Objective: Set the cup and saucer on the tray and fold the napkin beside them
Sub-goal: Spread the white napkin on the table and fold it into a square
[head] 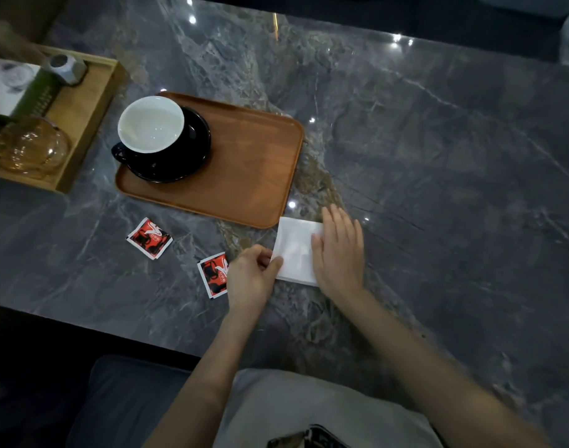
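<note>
The cup [151, 124] sits on its saucer [179, 156] at the left end of the tray [244, 176]. The white napkin [294, 250] lies on the table just near the tray's right corner. The right hand [339, 253] presses it flat, fingers spread. The left hand [249, 279] pinches its left edge. If the flat hand lifts too soon, the fold could spring open or go crooked.

Glossy marble table [438, 140], wooden tray [244, 176]

The cup [151, 124], black outside and white inside, stands upright on the black saucer [179, 163] at the left end of the brown tray [251, 163]. The white napkin [294, 250] lies flat on the table, just beside the tray's near right corner.
</note>
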The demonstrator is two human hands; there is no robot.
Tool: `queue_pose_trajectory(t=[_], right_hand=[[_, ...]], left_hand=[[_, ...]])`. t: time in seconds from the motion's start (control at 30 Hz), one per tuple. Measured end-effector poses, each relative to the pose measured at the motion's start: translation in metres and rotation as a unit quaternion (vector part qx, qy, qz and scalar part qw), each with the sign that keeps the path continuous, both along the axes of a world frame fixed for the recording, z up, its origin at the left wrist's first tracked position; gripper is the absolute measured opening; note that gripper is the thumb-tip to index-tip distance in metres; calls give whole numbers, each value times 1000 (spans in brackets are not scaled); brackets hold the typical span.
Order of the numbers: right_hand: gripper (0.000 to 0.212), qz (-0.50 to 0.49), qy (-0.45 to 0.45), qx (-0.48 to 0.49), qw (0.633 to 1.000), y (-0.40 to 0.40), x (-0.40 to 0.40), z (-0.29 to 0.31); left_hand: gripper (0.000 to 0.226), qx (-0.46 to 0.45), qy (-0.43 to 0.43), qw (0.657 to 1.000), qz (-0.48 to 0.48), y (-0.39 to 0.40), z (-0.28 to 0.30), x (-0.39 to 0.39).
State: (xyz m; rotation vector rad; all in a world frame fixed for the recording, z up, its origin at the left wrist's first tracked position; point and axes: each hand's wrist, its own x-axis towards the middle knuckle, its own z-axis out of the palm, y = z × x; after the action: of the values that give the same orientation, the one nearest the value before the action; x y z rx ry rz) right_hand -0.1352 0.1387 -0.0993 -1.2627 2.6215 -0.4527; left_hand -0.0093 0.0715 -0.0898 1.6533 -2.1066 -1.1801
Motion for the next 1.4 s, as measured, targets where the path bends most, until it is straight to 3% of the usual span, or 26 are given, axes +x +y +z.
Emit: queue_pose_trajectory(t=[0.1, 0.2, 0.6, 0.8, 0.93, 1.0, 1.13, 1.2, 1.3, 1.4], right_hand=[[75, 3, -37, 80, 996, 10, 10, -1], [77, 18, -18, 103, 994, 12, 11, -8], [72, 50, 10, 103, 993, 19, 12, -8], [67, 157, 23, 107, 981, 51, 38, -14], [66, 157, -31, 88, 983, 49, 34, -8], [68, 119, -67, 72, 988, 49, 30, -3], [67, -49, -66, 100, 992, 45, 16, 5], [67, -54, -95, 112, 988, 42, 13, 6], [64, -67, -156, 57, 984, 38, 16, 6], [48, -162, -225, -63, 959, 29, 19, 9]], left_hand=[[15, 13, -10, 1000, 4, -3, 0, -2], [16, 19, -12, 1000, -2, -7, -1, 0], [18, 16, -19, 1000, -11, -7, -2, 0], [19, 15, -14, 1000, -21, -7, -3, 0], [32, 25, -5, 999, -23, -6, -1, 1], [31, 25, -4, 999, -23, -6, 0, 1], [20, 31, -26, 998, -38, -9, 1, 0], [21, 42, -43, 996, -61, -14, 3, -3], [23, 47, -83, 992, -86, -22, 6, -5], [20, 36, -100, 988, -109, -24, 9, -6]])
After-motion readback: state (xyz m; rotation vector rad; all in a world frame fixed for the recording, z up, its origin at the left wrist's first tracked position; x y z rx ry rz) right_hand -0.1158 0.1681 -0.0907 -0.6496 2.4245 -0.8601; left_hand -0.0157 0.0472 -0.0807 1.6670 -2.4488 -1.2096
